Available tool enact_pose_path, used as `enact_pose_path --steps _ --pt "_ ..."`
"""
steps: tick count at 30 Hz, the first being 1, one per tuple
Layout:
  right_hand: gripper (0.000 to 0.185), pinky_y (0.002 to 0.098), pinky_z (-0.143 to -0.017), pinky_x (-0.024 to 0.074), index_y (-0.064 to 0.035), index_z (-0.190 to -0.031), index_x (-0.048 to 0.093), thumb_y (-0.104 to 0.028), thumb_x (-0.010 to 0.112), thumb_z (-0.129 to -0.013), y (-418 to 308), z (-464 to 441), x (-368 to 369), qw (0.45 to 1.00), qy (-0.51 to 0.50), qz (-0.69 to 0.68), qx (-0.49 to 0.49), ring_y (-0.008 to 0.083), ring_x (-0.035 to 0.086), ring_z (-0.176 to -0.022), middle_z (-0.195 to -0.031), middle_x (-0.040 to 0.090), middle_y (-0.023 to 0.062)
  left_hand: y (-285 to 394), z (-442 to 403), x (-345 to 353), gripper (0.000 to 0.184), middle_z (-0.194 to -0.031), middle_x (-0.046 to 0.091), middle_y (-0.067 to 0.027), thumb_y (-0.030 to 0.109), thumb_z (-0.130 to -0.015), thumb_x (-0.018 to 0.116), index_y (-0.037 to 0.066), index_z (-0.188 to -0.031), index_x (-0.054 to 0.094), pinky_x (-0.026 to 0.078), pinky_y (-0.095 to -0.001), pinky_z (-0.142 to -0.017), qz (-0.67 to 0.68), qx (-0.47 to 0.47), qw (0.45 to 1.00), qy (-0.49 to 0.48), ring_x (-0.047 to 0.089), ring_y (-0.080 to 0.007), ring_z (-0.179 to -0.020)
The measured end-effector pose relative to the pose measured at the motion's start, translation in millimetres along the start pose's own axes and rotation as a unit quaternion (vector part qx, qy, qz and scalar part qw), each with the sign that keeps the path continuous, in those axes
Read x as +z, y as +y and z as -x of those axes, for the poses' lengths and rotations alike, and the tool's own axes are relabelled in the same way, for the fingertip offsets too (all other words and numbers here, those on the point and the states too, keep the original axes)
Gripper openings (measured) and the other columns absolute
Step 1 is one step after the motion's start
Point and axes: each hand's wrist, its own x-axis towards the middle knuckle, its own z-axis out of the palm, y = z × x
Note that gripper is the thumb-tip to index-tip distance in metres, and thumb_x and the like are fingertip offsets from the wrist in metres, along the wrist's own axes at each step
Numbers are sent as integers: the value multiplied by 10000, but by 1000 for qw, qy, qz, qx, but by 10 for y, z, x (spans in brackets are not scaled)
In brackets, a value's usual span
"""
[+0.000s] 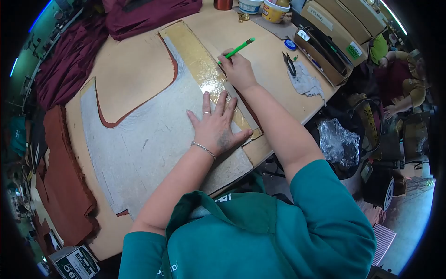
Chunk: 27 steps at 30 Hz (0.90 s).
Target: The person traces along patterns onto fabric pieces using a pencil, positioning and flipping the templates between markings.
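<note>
My left hand (pixel 216 123) lies flat with fingers spread, pressing on a large grey pattern piece (pixel 144 144) and its yellow taped strip (pixel 188 46). A ring and a chain bracelet are on that hand and wrist. My right hand (pixel 238 72) grips a green pencil (pixel 241 48) at the outer edge of the strip; its tip is partly hidden by my fingers. Reddish-brown material (pixel 175 69) shows from under the pattern piece along its curved cut-outs.
Folded maroon cloth (pixel 151 17) lies at the back, and a brown-red piece (pixel 67 181) at the left. Black thread snips (pixel 289 64), a crumpled rag (pixel 305 80), tubs (pixel 275 11) and boxes (pixel 337 28) are on the right. Another person's hand (pixel 396 107) shows at far right.
</note>
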Motion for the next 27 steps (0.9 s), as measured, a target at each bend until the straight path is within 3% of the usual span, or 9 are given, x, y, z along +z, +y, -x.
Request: enact_pose_path --steps 4,10,12,15,17,19,21,23,27 --pt "134 390 -638 454 -16 -843 563 -147 536 -845 -221 937 -677 986 -50 131 -89 355 562 -716 -768 574 174 -16 10 23 873 -1450 175 -57 693 -694 472 170 -1367 287 140 -736 -890 -7 2 1000 21 57 -370 -1333" --pt "139 274 -604 441 -7 -834 544 -142 553 -863 -569 1633 -1381 998 -48 5 42 196 587 -686 -728 558 109 9 28 62 831 -1423 231 -78 622 -711 527 139 -1348 305 164 -692 -923 20 5 999 42 120 -342 -1323" --pt "171 268 -613 451 3 -823 543 -155 509 -879 -738 1439 -1354 993 -21 -72 89 200 588 -687 -737 561 124 -60 63 46 732 -1375 323 -115 513 -745 584 97 -1309 371 220 -623 -956 75 14 993 88 231 -328 -1291" --pt "191 302 -654 463 18 -824 555 -147 466 -861 -620 1157 -1171 965 -91 -82 234 229 592 -724 -747 571 151 -527 268 85 544 -1179 499 -160 317 -746 651 13 -1169 495 332 -487 -926 266 94 905 317 442 -318 -1101" --pt "194 334 -688 462 28 -844 561 -131 449 -831 -324 1051 -1020 971 -142 -9 192 265 593 -759 -776 586 173 -890 778 -246 421 -1041 557 -171 175 -728 672 -24 -1076 543 366 -382 -893 149 26 914 378 499 -318 -988" --pt "224 392 -758 449 36 -889 575 -117 449 -785 -268 962 -901 964 -179 47 190 343 583 -832 -843 599 225 -1423 1363 -373 392 -1017 551 -185 185 -750 653 -28 -1061 544 369 -396 -876 89 -88 916 381 499 -331 -974" --pt "211 346 -675 460 19 -901 583 -110 455 -794 -152 910 -786 966 -176 117 152 259 585 -726 -778 598 163 -1973 1987 -297 441 -983 539 -223 250 -767 648 -50 -1067 531 376 -405 -868 -12 -239 900 365 501 -344 -952" --pt "213 357 -681 458 20 -902 586 -119 463 -797 -174 908 -719 962 -175 160 134 276 579 -728 -784 594 175 -2223 2363 -159 462 -965 532 -229 272 -775 648 -63 -1067 524 383 -398 -860 -20 -422 853 305 502 -345 -942" --pt "236 424 -772 445 27 -904 587 -150 475 -796 -303 880 -672 959 -164 175 152 395 570 -830 -854 591 262 -2235 2461 -70 450 -980 531 -170 295 -804 615 -47 -1079 514 390 -348 -857 168 -454 827 286 507 -262 -948"
